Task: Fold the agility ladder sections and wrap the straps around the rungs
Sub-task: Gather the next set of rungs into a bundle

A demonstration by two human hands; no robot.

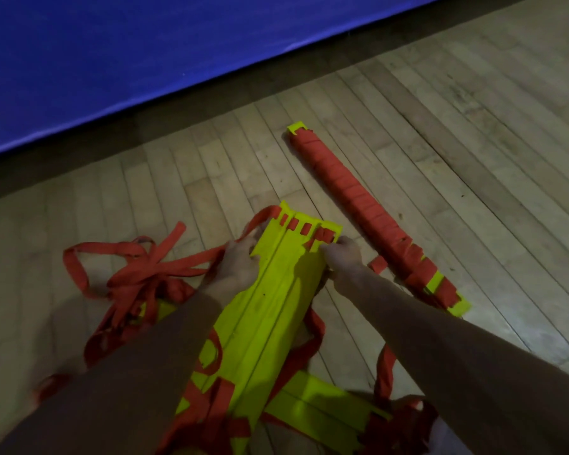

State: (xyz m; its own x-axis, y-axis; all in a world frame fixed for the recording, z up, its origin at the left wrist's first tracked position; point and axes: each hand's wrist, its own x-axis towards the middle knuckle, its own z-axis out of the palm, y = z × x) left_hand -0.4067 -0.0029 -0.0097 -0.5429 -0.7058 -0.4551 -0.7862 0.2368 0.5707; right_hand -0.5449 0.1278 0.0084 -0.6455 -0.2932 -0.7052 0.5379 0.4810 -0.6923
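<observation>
A stack of neon yellow ladder rungs [270, 303] lies lengthwise on the wooden floor in front of me, with red straps threaded through slots at its far end. My left hand [239, 261] grips the stack's left edge near that end. My right hand [344, 257] grips the right edge, fingers curled by the red strap at the slots. Loose red straps [138, 274] lie tangled to the left. More yellow rungs [326, 412] lie crosswise under the stack near me.
A finished bundle [365, 211], rungs wound in red strap, lies diagonally on the floor to the right. A blue mat [145, 60] borders the floor at the back. Bare wooden floor [473, 142] stretches to the right.
</observation>
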